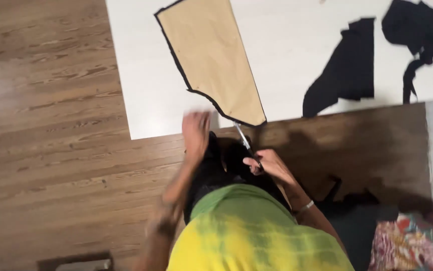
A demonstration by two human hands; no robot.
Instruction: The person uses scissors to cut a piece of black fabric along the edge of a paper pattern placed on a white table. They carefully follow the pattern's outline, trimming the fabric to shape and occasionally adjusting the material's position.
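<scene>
A tan paper pattern piece edged with black fabric lies flat on the white counter, its lower tip at the near edge. The right hand is closed around silver scissors pointing at that tip. The left hand, blurred, hovers beside it; its grip cannot be told. Black fabric scraps lie well apart.

I counted off the white table: one brown paper pattern on it | two black fabric scraps on it | one pair of scissors at its near edge | my two hands below it
</scene>
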